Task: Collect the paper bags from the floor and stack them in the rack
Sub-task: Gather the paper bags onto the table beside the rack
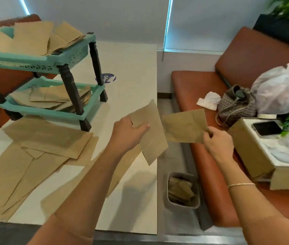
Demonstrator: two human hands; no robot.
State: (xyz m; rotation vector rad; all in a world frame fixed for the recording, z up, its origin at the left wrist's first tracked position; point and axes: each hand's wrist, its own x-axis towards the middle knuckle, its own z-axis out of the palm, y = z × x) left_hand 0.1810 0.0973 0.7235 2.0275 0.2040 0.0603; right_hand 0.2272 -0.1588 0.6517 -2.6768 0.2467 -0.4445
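My left hand (131,133) grips a flat brown paper bag (152,138) over the right edge of the white table (131,71). My right hand (217,144) pinches a second brown paper bag (184,126) by its right edge, just right of the first. The teal two-shelf rack (66,57) stands on the table at the upper left, with paper bags lying on both shelves. Several more flat bags (39,151) are spread on the table at the left. A small grey bin (183,190) on the floor below holds crumpled brown bags.
A brown bench seat (193,85) at the right carries a patterned handbag (235,105), a white plastic bag (279,91), tissue and an open cardboard box (256,156) with a phone in it. A narrow strip of floor runs between table and bench.
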